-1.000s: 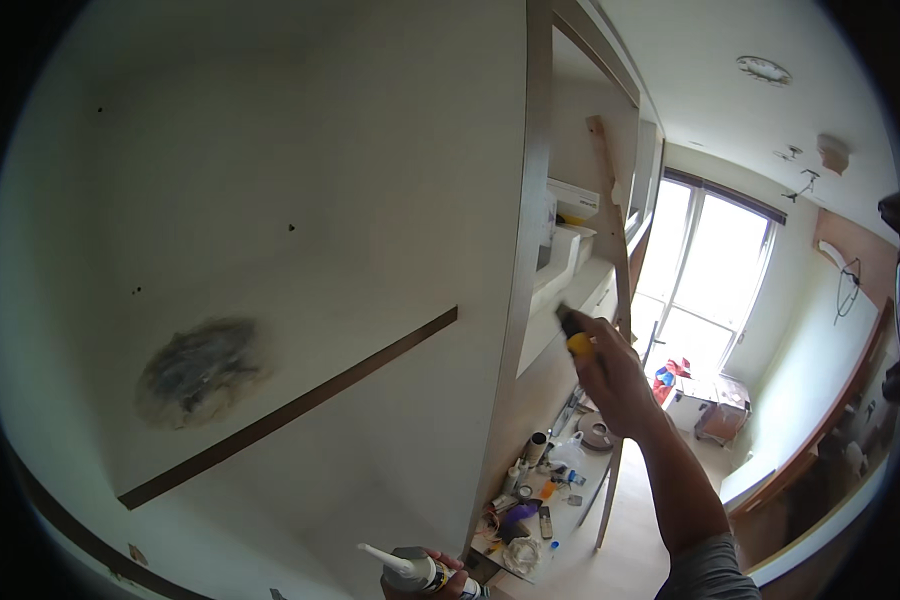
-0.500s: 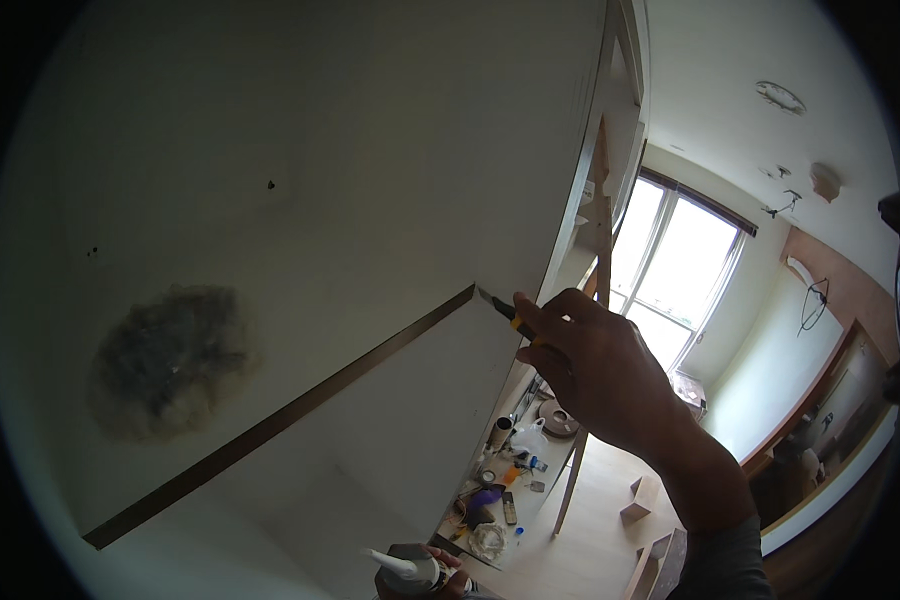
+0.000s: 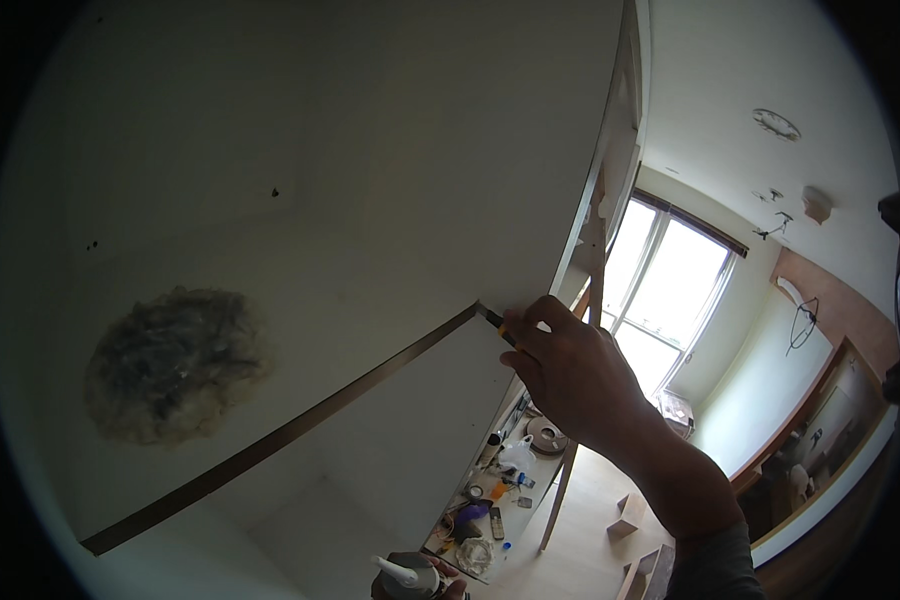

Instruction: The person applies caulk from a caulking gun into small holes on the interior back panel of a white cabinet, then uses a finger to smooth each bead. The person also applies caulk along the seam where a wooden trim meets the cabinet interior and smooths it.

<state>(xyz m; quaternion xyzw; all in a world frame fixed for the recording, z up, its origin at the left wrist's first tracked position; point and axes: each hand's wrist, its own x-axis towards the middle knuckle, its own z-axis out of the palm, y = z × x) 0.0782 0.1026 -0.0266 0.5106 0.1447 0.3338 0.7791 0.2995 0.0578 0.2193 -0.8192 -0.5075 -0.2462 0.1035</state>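
My right hand grips a utility knife with a dark and yellow handle. Its blade tip meets the upper right end of a brown edge strip, which runs diagonally along a pale panel. At the bottom of the view, my left hand is wrapped round a sealant tube with a white nozzle pointing up and left. Much of the tube and that hand is cut off by the frame's lower edge.
A dark smudged patch marks the pale surface on the left. Below my right hand stands a worktop with a roll of brown edging, a white bag and several small items. Beyond are a bright window and wooden boxes on the floor.
My right hand has shifted slightly left and down, bringing the knife blade against the strip's end. The view has tilted a little; the left hand still holds the sealant tube.
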